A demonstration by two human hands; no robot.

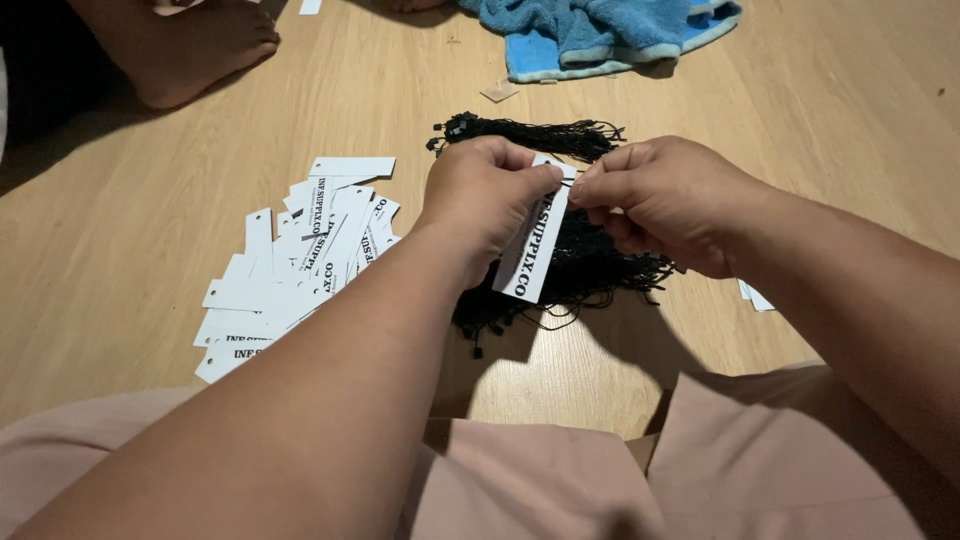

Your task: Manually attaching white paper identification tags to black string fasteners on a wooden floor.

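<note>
Left hand (480,195) pinching the upper end of a white paper tag (535,245), fingers closed on it. Right hand (665,200) meeting it at the tag's top edge, fingertips (590,187) pressed together there, apparently on a thin black string too small to make out. Tag held tilted above a bundle of black strings (575,265) on the wooden floor (120,220). Loose pile of white tags (300,260) lying left. Blue towel (600,35) and a bare foot (200,50) farther off.
</note>
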